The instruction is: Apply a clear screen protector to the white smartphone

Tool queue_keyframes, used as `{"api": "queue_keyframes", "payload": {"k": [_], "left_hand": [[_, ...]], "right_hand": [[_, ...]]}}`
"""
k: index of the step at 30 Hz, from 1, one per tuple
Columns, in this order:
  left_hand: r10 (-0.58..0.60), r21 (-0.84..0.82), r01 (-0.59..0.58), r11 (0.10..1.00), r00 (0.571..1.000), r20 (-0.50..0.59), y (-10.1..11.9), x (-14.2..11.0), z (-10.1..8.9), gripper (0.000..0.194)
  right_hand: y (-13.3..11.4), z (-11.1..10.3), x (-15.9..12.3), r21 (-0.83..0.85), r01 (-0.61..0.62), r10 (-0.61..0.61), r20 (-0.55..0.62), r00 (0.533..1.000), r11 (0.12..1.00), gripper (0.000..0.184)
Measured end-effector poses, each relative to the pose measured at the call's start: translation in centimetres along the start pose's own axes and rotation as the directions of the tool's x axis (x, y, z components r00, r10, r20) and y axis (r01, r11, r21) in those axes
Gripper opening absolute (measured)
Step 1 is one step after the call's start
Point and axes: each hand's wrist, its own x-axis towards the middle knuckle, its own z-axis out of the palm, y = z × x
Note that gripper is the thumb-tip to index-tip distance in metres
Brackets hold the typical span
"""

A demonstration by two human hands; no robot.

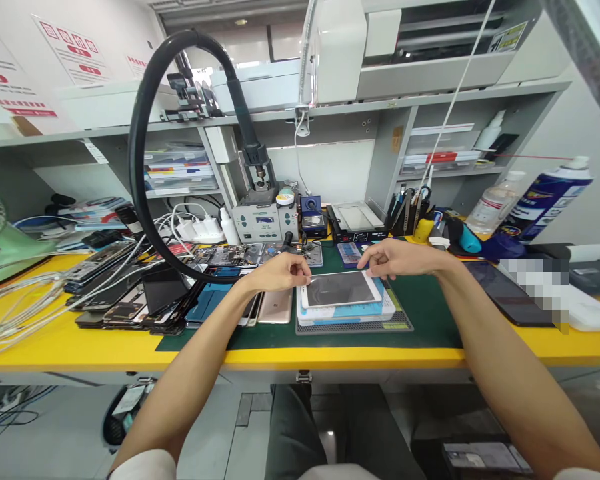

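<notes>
A white-framed tablet (340, 289) with a dark screen lies face up, slightly tilted, on a white and blue box (350, 316). My left hand (283, 271) is at its far left corner, fingertips and thumb closed on the edge. At the far right corner, my right hand (393, 259) has its thumb against the edge and the index finger bent just beyond it. Whether any small thing is between my fingertips is too small to see. Under the box is a grey perforated pad (403, 323) on a green mat (425, 307). A gold phone (275, 307) lies left of the box.
Piles of dismantled phones (145, 300) and white cables (25, 300) cover the left side. A hot-air station (265, 222) stands behind, with its thick black hose (136, 153) arching over. To the right are a tool holder (407, 212), a spray can (545, 200) and a dark tablet (505, 293).
</notes>
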Motion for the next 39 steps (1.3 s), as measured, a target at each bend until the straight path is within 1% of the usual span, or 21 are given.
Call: {"api": "queue_keyframes", "payload": {"k": [19, 39], "left_hand": [[0.002, 0.018, -0.002, 1.000, 1.000, -0.001, 0.02, 0.01, 0.00, 0.018], [0.000, 0.042, 0.001, 0.999, 1.000, -0.012, -0.17, 0.04, 0.09, 0.019]], "right_hand": [[0.44, -0.01, 0.29, -0.020, 0.004, -0.004, 0.006, 1.000, 1.000, 0.058], [0.29, 0.09, 0.32, -0.033, -0.008, 0.009, 0.007, 1.000, 0.999, 0.057]]}}
